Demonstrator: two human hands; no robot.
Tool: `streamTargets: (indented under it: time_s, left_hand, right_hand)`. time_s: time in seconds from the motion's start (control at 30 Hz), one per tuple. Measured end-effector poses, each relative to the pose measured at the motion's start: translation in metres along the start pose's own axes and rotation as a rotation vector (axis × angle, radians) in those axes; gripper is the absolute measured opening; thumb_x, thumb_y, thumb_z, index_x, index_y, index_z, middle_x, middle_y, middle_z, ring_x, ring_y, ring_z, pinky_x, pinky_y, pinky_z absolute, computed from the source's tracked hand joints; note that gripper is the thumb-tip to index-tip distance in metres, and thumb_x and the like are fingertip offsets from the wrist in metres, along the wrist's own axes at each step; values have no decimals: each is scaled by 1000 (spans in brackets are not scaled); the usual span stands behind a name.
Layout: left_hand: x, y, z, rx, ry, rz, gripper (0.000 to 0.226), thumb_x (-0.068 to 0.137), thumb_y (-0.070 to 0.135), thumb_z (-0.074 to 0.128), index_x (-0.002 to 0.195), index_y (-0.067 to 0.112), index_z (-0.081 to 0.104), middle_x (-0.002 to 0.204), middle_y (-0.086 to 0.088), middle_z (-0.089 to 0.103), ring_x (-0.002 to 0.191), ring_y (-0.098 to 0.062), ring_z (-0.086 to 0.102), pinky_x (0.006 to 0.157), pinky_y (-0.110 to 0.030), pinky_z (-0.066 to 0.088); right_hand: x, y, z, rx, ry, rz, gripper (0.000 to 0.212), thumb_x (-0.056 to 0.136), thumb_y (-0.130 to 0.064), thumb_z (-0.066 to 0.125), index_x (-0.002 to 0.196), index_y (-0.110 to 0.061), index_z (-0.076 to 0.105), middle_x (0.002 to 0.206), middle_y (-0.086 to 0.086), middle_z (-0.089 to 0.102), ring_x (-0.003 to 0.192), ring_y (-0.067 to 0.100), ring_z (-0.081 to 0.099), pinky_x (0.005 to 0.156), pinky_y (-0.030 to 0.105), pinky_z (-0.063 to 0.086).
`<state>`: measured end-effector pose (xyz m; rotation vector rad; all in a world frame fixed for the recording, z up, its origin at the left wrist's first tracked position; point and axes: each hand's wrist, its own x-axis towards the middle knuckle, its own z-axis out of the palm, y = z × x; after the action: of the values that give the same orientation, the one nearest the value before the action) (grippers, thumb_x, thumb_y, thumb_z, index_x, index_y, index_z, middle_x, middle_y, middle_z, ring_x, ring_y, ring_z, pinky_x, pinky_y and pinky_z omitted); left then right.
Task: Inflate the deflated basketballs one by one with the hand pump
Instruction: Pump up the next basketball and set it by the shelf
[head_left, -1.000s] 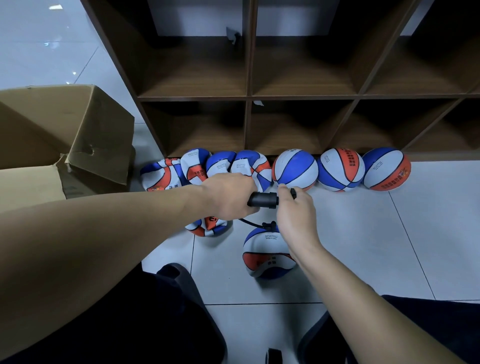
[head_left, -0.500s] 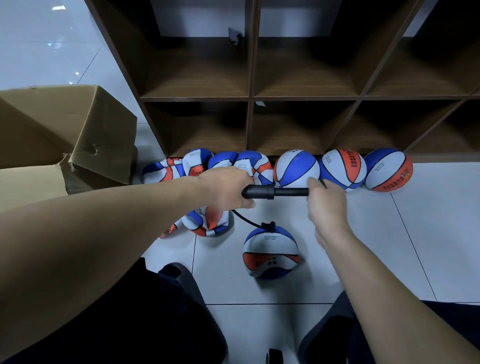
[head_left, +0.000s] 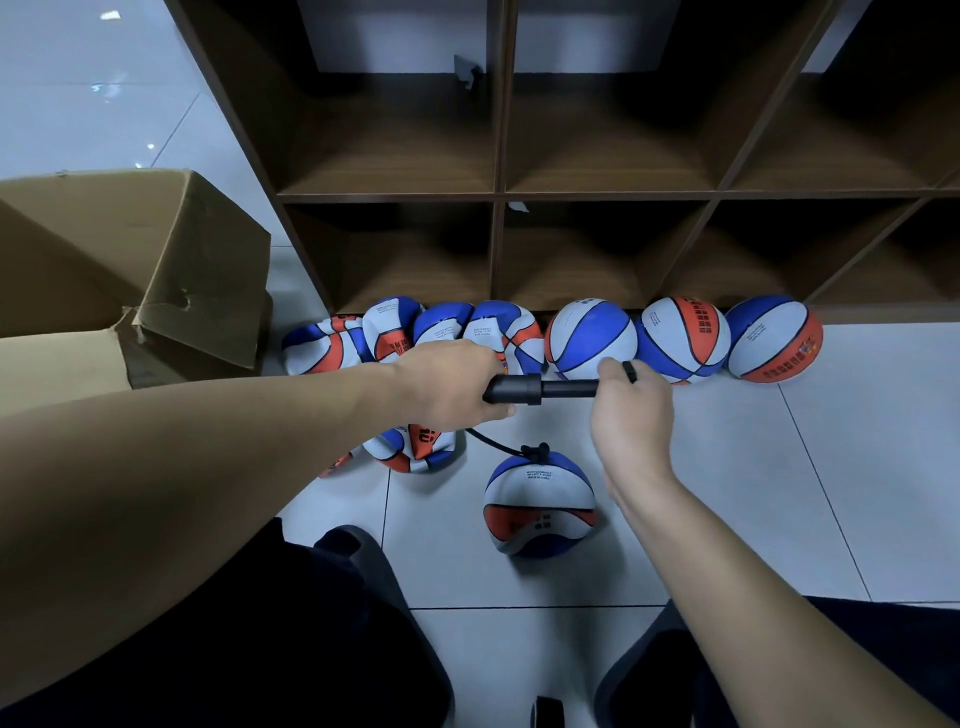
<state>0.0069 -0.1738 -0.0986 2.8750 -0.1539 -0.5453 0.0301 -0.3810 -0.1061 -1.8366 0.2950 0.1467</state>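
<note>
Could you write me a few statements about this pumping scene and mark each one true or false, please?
1. The left hand grips the pump barrel. True.
2. The hose runs to one of the round balls by the shelf. False: it runs to the half-flat ball lying alone on the floor tiles in front of the person.
3. The right hand holds the pump handle with the rod partly drawn out. True.
4. Basketballs sit in the shelf compartments. False: the compartments in view hold no balls; the balls lie on the floor.
5. The cardboard box stands to the person's right. False: it is on the left.
</note>
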Motion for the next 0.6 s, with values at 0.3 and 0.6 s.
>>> streamTargets:
  time_s: [0.3, 0.6]
  left_hand:
    - [2, 12, 3, 7, 17, 40, 36, 100, 58, 60, 83, 27, 65, 71, 3, 66, 66, -17, 63, 58, -33, 45]
    - [5, 8, 1, 10, -10, 56, 32, 100, 58, 62, 87, 29, 66, 73, 3, 67, 67, -17, 65, 58, -33, 47]
  right_hand:
    - [-20, 4, 17, -80, -112, -7, 37, 103, -37, 52, 78, -11, 50, 72, 1, 52, 66, 22, 47, 63, 38, 42]
    - [-13, 6, 19, -148, -156, -16, 35, 106, -37, 53, 81, -13, 55, 76, 2, 58, 67, 23, 53, 64, 36, 46]
